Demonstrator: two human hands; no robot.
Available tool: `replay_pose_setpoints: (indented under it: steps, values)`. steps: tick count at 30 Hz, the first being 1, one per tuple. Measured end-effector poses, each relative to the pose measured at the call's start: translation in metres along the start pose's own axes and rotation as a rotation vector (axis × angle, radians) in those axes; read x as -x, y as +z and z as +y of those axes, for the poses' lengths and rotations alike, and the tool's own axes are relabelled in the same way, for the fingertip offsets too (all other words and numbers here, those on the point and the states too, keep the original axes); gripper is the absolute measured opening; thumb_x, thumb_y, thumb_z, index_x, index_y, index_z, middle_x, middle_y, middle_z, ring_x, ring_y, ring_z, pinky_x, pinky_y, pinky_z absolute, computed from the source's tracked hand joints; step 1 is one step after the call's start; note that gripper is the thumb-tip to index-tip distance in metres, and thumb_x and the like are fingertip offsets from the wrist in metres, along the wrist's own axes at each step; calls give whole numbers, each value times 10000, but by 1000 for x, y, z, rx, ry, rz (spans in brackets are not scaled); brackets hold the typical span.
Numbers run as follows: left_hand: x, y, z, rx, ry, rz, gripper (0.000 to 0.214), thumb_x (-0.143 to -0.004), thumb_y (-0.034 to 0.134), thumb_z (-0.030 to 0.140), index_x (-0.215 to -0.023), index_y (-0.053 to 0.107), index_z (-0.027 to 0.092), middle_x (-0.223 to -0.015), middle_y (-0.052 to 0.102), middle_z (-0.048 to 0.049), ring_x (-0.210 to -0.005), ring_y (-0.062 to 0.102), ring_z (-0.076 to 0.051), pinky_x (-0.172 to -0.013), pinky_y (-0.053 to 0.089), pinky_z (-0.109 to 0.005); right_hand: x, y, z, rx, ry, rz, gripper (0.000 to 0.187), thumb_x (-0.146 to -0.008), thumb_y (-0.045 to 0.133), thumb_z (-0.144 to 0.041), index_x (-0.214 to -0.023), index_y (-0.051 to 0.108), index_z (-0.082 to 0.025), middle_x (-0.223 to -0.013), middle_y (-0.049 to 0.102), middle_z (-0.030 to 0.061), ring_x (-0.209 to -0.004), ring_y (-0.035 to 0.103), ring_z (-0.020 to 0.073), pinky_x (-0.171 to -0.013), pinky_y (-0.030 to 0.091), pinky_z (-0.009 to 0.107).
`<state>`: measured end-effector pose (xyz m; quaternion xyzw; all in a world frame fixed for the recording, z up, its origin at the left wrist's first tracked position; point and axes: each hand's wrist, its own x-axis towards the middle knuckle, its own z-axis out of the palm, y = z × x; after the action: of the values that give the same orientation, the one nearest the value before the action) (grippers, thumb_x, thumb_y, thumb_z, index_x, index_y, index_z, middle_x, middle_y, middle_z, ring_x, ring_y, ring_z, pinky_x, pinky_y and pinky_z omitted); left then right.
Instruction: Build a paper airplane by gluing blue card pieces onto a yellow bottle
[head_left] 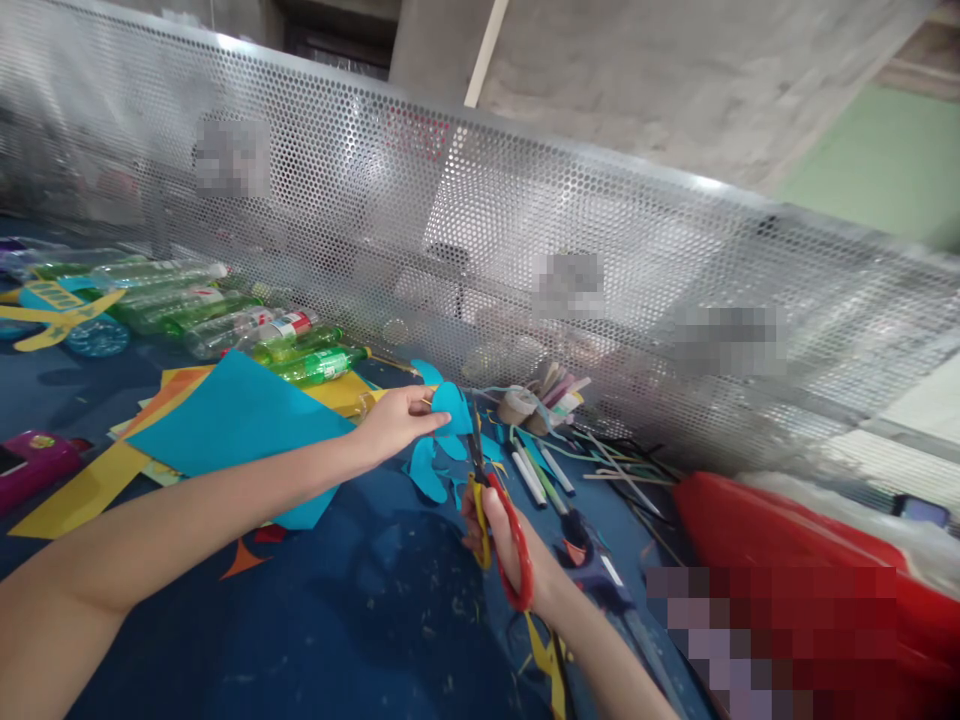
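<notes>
Between the thumb and fingers of my left hand (409, 418) is a rounded piece of blue paper (452, 407). My right hand (501, 530) grips scissors (517, 560) with red and yellow handles, and their dark blades point up beside the paper's right edge. Whether the blades touch the paper I cannot tell. Blue paper scraps (426, 472) lie on the table below the held piece. Under my left forearm a large blue sheet (232, 420) rests on yellow and orange paper.
Plastic bottles (195, 310) lie at the back left along a perforated metal screen (360, 180). Markers (529, 473) and a glue gun (596, 570) are right of my right hand. A red bag (787, 530) sits at far right, and a magenta object (37, 465) at far left.
</notes>
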<state>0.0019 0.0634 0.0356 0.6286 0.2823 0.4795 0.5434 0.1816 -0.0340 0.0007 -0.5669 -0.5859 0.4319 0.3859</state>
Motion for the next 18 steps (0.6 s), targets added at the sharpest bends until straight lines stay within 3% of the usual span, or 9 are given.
replay_pose_setpoints:
  steps: [11, 18]
  values:
    - [1, 0, 1, -2, 3, -14, 217, -722, 638, 283, -911, 638, 177, -863, 681, -61, -763, 620, -178, -724, 480, -323, 1, 2, -4, -7, 6, -21, 487, -773, 357, -674, -659, 459, -212, -562, 432, -27, -514, 420, 125, -584, 494, 309]
    - [0, 0, 1, 8, 6, -19, 223, -726, 637, 282, -922, 636, 176, -859, 678, -61, -749, 611, -172, -715, 478, -311, 0, 5, -3, 3, 26, 43, 474, -769, 368, -659, -625, 444, -214, -484, 435, -34, -384, 376, 105, -379, 375, 237]
